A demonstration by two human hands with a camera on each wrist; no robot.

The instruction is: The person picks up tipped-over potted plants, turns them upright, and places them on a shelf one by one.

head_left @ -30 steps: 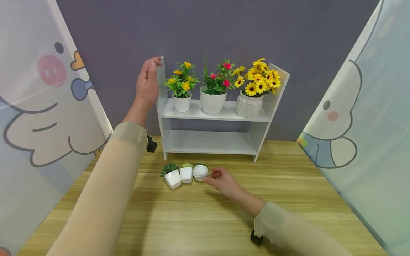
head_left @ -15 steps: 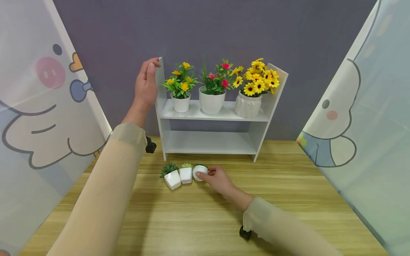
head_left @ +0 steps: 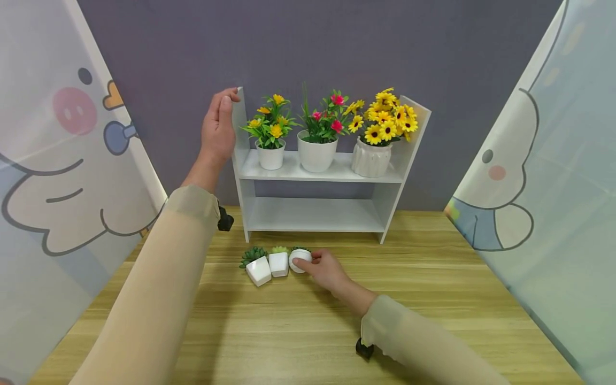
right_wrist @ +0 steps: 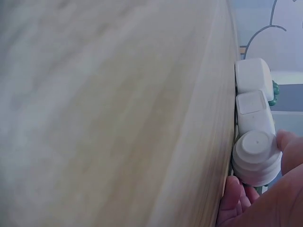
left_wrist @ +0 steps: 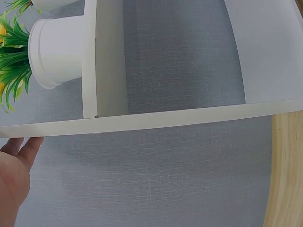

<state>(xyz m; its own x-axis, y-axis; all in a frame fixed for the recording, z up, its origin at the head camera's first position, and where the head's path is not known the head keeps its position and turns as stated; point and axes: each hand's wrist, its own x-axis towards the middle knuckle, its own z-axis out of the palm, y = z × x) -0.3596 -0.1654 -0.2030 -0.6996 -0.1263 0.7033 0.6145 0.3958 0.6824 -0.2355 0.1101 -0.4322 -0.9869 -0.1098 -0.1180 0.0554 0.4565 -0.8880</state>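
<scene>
My right hand [head_left: 328, 271] pinches a small round white succulent pot [right_wrist: 258, 163] lying on its side on the wooden table, thumb on one side and fingers on the other. Left of it lie two square white succulent pots, the nearer one [head_left: 278, 265] with pale green leaves, the farther one [head_left: 259, 271] with dark green leaves. My left hand [head_left: 218, 128] is raised at the white shelf [head_left: 317, 215], fingers extended. Its fingertips [left_wrist: 33, 146] touch the outer face of the shelf's left side panel near the top, in the left wrist view.
On the upper board stand a yellow-flowered plant [head_left: 271, 156], a red-flowered plant [head_left: 317, 153] and a sunflower pot [head_left: 371, 159]. A grey wall [head_left: 308, 43] is behind the shelf. Cartoon-printed curtains hang at left [head_left: 72, 176] and right [head_left: 553, 214].
My right hand has moved left onto the round succulent pot, and its thumb now lies over the pot. The left hand stays at the shelf's side panel.
</scene>
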